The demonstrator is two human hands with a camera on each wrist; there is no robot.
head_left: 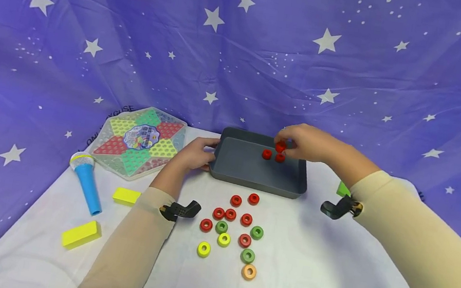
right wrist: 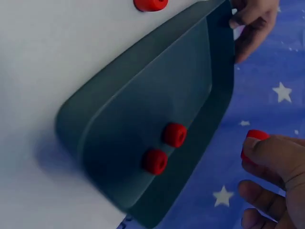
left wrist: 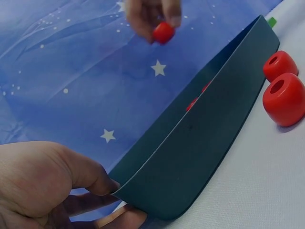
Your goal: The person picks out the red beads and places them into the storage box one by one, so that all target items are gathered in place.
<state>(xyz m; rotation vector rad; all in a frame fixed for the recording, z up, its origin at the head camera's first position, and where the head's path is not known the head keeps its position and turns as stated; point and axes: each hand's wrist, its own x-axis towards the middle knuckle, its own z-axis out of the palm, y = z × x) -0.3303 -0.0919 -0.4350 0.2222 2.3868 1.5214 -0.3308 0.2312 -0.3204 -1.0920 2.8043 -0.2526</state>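
Observation:
A dark grey tray [head_left: 254, 164] lies on the white cloth, and two red beads [right wrist: 175, 135] with holes sit inside it. My left hand [head_left: 194, 154] pinches the tray's left end, thumb at the rim and fingers below, as the left wrist view [left wrist: 38, 186] shows. Above the tray's far right part, my right hand [head_left: 308, 142] pinches another red bead [left wrist: 163, 33] between thumb and finger. In the right wrist view that held bead [right wrist: 255, 138] is partly covered by the thumb.
In front of the tray lie several loose red, green, yellow and orange beads [head_left: 245, 240]. To the left are a Chinese checkers board [head_left: 140, 143], a toy microphone [head_left: 89, 188] and yellow blocks [head_left: 81, 235]. A green block [head_left: 343, 189] is partly behind the right sleeve.

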